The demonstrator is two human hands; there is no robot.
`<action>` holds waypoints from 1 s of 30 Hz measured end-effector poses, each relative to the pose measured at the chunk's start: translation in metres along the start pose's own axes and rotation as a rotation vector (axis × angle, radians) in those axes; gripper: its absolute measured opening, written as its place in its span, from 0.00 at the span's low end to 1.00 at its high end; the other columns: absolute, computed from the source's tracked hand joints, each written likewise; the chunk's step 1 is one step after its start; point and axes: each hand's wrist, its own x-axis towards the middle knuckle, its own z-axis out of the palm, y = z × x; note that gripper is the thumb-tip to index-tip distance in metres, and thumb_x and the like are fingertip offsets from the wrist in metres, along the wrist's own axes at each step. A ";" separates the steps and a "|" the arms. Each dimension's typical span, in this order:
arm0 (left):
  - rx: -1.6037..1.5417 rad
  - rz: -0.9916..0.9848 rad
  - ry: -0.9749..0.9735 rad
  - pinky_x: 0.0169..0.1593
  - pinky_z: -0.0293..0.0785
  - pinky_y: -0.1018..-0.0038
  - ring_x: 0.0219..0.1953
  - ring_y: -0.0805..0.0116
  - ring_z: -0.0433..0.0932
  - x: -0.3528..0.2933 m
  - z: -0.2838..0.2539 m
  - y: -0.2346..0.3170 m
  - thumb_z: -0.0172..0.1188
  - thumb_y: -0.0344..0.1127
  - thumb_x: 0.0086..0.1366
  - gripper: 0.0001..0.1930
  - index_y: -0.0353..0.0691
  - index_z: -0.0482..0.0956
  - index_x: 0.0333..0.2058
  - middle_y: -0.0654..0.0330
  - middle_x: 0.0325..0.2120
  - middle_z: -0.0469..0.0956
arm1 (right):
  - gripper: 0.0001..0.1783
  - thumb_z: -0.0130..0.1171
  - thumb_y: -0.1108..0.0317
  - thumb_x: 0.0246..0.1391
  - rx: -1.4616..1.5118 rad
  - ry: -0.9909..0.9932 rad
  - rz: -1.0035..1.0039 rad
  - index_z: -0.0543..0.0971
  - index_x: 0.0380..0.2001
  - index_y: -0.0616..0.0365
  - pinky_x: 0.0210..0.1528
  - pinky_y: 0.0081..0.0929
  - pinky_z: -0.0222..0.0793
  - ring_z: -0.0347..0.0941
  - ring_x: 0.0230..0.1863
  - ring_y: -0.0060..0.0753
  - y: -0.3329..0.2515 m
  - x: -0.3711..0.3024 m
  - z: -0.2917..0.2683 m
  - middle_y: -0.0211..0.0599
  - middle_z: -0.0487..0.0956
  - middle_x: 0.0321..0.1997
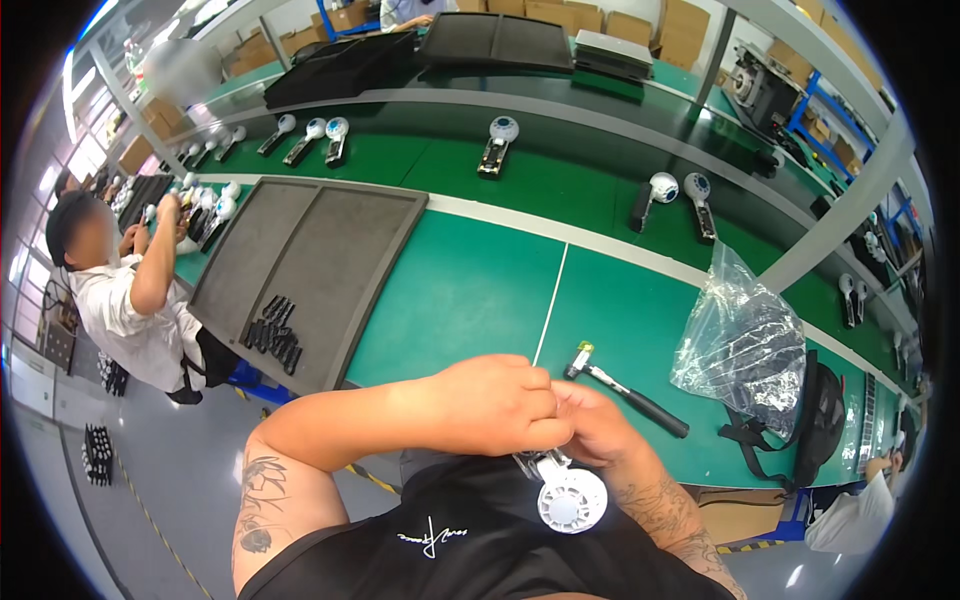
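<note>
A white handheld fan (572, 500) hangs head-down close to my shirt, its round vented head below my hands. My left hand (490, 405) is closed, knuckles up, over the fan's handle end. Pressed against it, my right hand (597, 425) is curled round the same part from the other side. The fingers hide most of the handle, and any small piece between them cannot be made out. Just beyond my right hand, a small hammer (635, 398) with a black grip and a yellowish tip lies on the green table (470, 300).
On the left a dark tray (325, 235) holds several small black parts (275, 335). A clear plastic bag (745, 340) of dark pieces and a black waist bag (820, 420) lie at right. Several fans rest on the green conveyor (430, 150) beyond. A co-worker (140, 290) works at left.
</note>
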 end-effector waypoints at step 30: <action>-1.922 -1.105 0.676 0.51 0.79 0.71 0.48 0.66 0.79 -0.006 0.076 0.005 0.64 0.24 0.64 0.43 0.38 0.51 0.74 0.49 0.55 0.73 | 0.23 0.61 0.83 0.61 -0.300 0.402 -0.641 0.76 0.59 0.61 0.56 0.26 0.74 0.76 0.50 0.31 -0.034 -0.008 0.013 0.43 0.79 0.49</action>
